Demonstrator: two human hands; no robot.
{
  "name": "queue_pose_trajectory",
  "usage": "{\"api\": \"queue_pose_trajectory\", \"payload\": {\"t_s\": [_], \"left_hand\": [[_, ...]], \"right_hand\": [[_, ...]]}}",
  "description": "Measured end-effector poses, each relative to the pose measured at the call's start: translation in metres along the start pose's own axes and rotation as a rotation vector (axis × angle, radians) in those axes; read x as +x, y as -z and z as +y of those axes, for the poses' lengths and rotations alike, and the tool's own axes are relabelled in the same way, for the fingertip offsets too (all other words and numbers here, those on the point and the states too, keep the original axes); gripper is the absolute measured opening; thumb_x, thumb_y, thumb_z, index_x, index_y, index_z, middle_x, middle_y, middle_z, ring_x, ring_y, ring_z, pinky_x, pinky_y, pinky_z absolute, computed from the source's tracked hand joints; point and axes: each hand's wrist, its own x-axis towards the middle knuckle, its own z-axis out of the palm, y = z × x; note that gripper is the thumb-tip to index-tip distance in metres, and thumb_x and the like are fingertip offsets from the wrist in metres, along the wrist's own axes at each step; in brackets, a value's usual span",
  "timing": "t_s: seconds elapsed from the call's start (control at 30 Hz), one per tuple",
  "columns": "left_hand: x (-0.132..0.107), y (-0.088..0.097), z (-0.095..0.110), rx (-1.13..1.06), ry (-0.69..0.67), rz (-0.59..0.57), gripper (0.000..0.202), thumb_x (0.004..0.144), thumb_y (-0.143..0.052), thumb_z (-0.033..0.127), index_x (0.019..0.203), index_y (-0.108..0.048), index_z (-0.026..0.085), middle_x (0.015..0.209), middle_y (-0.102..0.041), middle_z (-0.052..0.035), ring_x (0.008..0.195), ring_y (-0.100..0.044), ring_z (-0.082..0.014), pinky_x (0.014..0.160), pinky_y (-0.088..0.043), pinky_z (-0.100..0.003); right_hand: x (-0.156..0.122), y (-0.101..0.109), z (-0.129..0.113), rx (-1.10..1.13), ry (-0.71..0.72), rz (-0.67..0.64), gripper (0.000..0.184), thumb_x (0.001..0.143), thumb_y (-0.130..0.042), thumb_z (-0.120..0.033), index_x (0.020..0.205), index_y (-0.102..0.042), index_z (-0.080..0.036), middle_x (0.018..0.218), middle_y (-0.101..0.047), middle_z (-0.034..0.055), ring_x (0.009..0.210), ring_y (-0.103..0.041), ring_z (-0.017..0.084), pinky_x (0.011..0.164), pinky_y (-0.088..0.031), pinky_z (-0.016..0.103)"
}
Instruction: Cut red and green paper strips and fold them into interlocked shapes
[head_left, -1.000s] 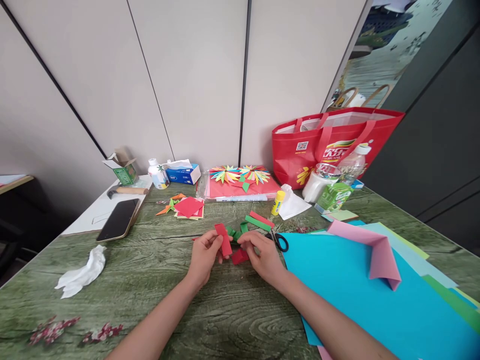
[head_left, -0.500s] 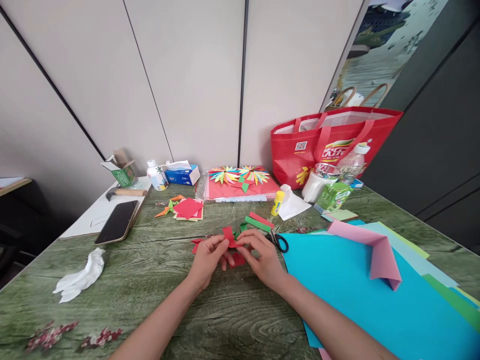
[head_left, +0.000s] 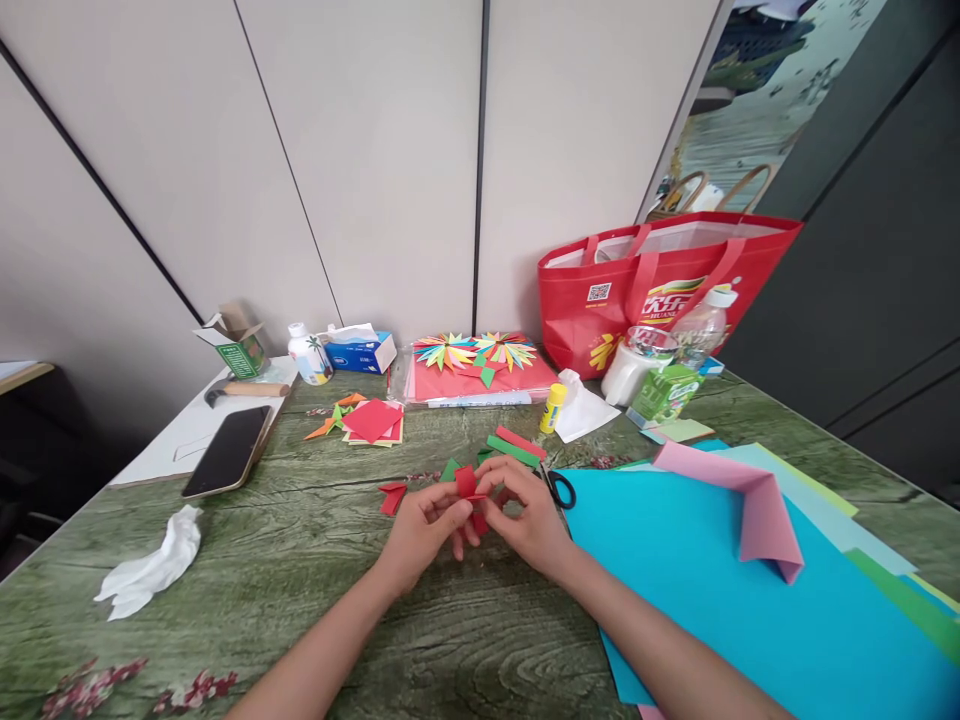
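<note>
Between both hands, above the middle of the table, is a folded red paper piece (head_left: 466,482). My left hand (head_left: 424,520) pinches it from the left with thumb and fingers. From the right, my right hand (head_left: 525,505) grips its other side with bent fingers. The fingers partly cover the paper. Another small red folded paper (head_left: 392,497) lies just left of my left hand. Behind the hands are green paper strips (head_left: 516,450) and a red strip (head_left: 521,440). Scissors with black handles (head_left: 561,490) lie right of my right hand.
Large blue paper sheets (head_left: 705,560) cover the table's right side, with a folded pink sheet (head_left: 761,510) on top. A glue stick (head_left: 553,409) stands farther back. At left lie a phone (head_left: 229,450) and a crumpled tissue (head_left: 154,565). A red bag (head_left: 577,310) stands behind.
Both hands still hold the red paper, which has turned and sits slightly lower between the fingers. The fingers have shifted a little. The view has moved slightly.
</note>
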Motion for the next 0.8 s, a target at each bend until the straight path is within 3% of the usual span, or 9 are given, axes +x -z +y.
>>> {"api": "queue_pose_trajectory", "payload": {"t_s": [0.13,0.3,0.47,0.53,0.67,0.8], "left_hand": [[0.001,0.002,0.001,-0.039,-0.01,0.035,0.036,0.073,-0.059,0.038,0.098,-0.06,0.011,0.061,-0.063,-0.0037,0.052,-0.059,-0.015,0.047,-0.049,-0.026],[0.002,0.001,-0.001,0.014,-0.003,0.144,0.025,0.067,-0.065,0.032,0.082,-0.064,0.012,0.061,-0.064,-0.0014,0.044,-0.058,-0.0122,0.047,-0.049,-0.026],[0.006,0.008,-0.003,0.006,-0.13,0.401,0.033,0.07,-0.061,0.029,0.099,-0.058,0.015,0.062,-0.065,0.0005,0.046,-0.058,-0.012,0.048,-0.051,-0.025],[0.007,0.012,-0.003,0.002,-0.175,0.478,0.029,0.069,-0.061,0.027,0.095,-0.058,0.015,0.065,-0.065,0.0006,0.049,-0.059,-0.012,0.05,-0.052,-0.025],[0.008,0.014,-0.004,-0.032,-0.162,0.515,0.024,0.067,-0.063,0.027,0.086,-0.057,0.015,0.064,-0.064,0.0005,0.051,-0.06,-0.0132,0.05,-0.053,-0.026],[0.007,0.011,-0.004,-0.049,-0.14,0.488,0.027,0.068,-0.061,0.027,0.092,-0.054,0.016,0.061,-0.063,0.0019,0.051,-0.061,-0.0141,0.051,-0.054,-0.028]], "right_hand": [[0.0,0.002,0.0,0.011,0.028,-0.065,0.013,0.069,-0.052,-0.006,0.071,-0.056,-0.018,0.094,-0.052,0.0069,0.084,-0.054,0.017,0.059,-0.048,0.024],[0.0,0.003,0.004,-0.003,0.075,-0.105,0.016,0.07,-0.05,-0.004,0.069,-0.058,-0.018,0.095,-0.052,0.0064,0.087,-0.055,0.017,0.067,-0.048,0.027],[0.002,0.006,0.019,-0.071,-0.031,0.028,0.02,0.074,-0.046,-0.006,0.08,-0.059,-0.019,0.09,-0.056,0.0066,0.086,-0.055,0.018,0.057,-0.048,0.024],[0.002,0.006,0.026,-0.126,-0.068,0.019,0.022,0.072,-0.047,-0.005,0.085,-0.058,-0.019,0.09,-0.056,0.0062,0.08,-0.056,0.017,0.056,-0.048,0.025],[0.0,0.005,0.028,-0.244,-0.029,-0.08,0.033,0.072,-0.045,-0.003,0.098,-0.057,-0.02,0.104,-0.054,0.0084,0.086,-0.055,0.019,0.067,-0.049,0.03],[-0.003,0.003,0.024,-0.359,0.003,-0.144,0.05,0.075,-0.043,-0.002,0.12,-0.044,-0.022,0.113,-0.052,0.0095,0.094,-0.052,0.021,0.08,-0.045,0.037]]}}
